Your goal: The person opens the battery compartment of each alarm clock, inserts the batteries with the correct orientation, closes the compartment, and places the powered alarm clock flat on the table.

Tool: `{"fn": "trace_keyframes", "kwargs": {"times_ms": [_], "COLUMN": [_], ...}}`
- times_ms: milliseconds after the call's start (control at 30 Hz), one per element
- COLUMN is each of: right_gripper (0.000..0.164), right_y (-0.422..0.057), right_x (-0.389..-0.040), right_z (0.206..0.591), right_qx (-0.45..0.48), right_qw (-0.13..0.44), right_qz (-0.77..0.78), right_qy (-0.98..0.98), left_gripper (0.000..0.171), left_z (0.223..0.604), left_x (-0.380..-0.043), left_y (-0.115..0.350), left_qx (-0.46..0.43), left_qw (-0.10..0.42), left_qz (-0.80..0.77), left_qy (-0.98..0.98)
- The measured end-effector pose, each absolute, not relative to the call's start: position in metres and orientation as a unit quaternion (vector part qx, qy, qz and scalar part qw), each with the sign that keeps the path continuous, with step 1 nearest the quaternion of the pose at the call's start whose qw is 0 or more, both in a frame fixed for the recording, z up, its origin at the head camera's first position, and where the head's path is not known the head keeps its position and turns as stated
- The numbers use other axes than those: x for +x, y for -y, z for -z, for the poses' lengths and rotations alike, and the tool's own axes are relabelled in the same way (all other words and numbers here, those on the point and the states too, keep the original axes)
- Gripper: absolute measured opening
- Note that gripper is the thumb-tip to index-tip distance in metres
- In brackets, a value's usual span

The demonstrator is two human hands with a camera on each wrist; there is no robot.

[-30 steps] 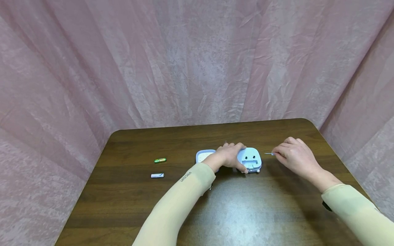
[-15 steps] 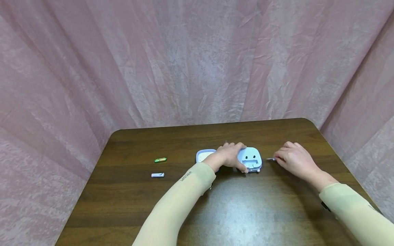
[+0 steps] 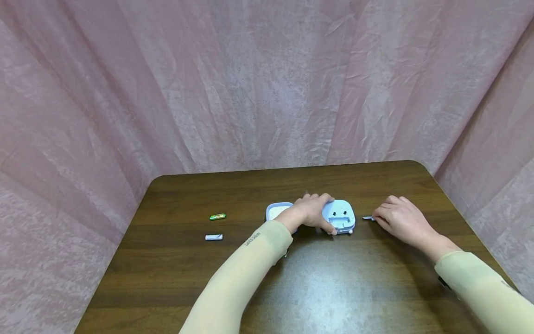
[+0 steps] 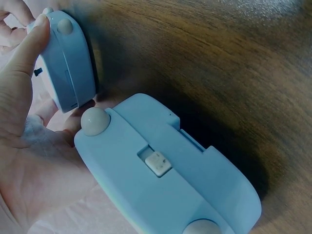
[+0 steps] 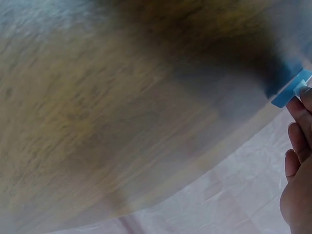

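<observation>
the right grip, back of the hand upward and fingers bent, pinches a small blue strip whose long axis points left, roughly toward the blue case. the case lies left of this grip, apart from the strip; the left grip is nearer, its thumb and fingers clamped on opposite edges.

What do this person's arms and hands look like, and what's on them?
The left hand and right hand are ungloved. Both arms wear close-fitting, pale yellow-green sleeves. The left sleeve carries dark lettering, apparently "Let's Slim". A small black piece shows beneath the right sleeve.
</observation>
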State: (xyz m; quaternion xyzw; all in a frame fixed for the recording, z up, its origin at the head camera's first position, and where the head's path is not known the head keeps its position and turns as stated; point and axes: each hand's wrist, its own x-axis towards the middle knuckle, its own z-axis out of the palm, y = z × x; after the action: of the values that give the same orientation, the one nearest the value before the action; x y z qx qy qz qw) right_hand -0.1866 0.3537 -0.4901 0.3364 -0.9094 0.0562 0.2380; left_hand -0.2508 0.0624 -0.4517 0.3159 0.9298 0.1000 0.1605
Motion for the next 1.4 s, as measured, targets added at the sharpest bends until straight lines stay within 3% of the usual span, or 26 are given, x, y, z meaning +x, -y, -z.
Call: {"fn": "trace_keyframes", "kwargs": {"times_ms": [700, 933, 1167, 1400], "right_gripper": [0.012, 0.017, 0.050, 0.086], "right_y": [-0.353, -0.353, -0.348, -0.330], "right_x": [-0.181, -0.176, -0.176, -0.180], "right_z": [0.496, 0.493, 0.480, 0.472], "right_qx": [0.346, 0.302, 0.238, 0.207], "right_qw": [0.237, 0.204, 0.156, 0.069], "right_qz": [-0.056, -0.069, -0.129, -0.192], "right_qy": [0.906, 0.928, 0.950, 0.957], "left_gripper": [0.098, 0.098, 0.097, 0.097], "left_z": [0.451, 0.449, 0.450, 0.450], "left_x": [-0.250, -0.249, -0.250, -0.249], "left_y": [-0.062, -0.062, -0.062, -0.062], "left_qx": [0.315, 0.313, 0.310, 0.310], "left_qw": [0.166, 0.170, 0.174, 0.171], "left_qz": [-0.105, -0.106, -0.107, -0.103], "left_qy": [-0.929, -0.928, -0.929, -0.929]}}
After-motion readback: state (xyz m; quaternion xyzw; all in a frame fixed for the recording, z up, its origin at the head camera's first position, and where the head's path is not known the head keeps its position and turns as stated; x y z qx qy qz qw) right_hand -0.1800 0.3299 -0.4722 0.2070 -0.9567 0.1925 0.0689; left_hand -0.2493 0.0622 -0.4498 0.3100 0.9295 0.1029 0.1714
